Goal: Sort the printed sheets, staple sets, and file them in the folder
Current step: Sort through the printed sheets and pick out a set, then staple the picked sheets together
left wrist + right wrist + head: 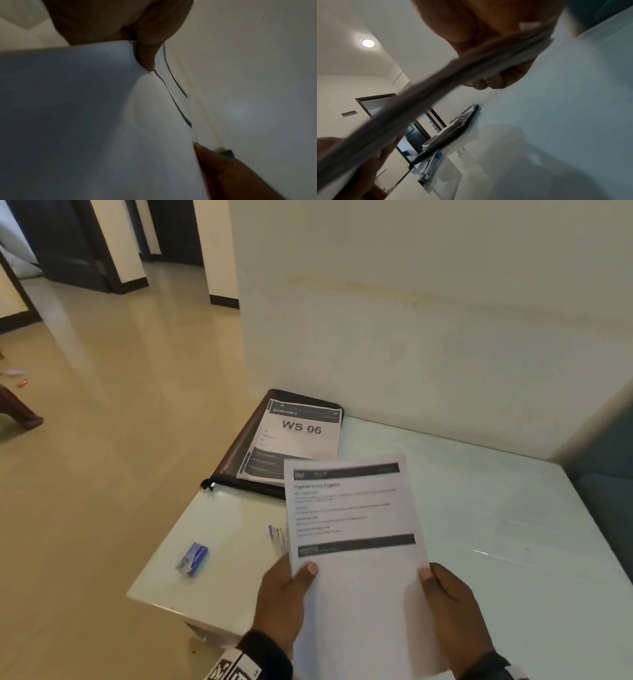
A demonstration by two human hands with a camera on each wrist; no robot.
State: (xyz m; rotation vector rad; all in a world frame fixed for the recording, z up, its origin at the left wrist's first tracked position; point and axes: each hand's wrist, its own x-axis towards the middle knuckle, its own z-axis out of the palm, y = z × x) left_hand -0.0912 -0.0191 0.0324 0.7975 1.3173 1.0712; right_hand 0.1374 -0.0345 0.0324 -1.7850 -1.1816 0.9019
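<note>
Both hands hold a stack of printed sheets above the white table. My left hand pinches its lower left edge, thumb on top. My right hand pinches the lower right edge the same way. The right wrist view shows the stack's edge as several sheets thick, and the left wrist view shows its pale surface. A black folder lies at the table's far left corner with a "WS 06" sheet set on it. A blue stapler lies half hidden behind the held stack.
A small blue staple box lies near the table's left edge. A cream wall stands behind the table. A dark teal seat is at the right. Glossy floor and dark doorways stretch to the left.
</note>
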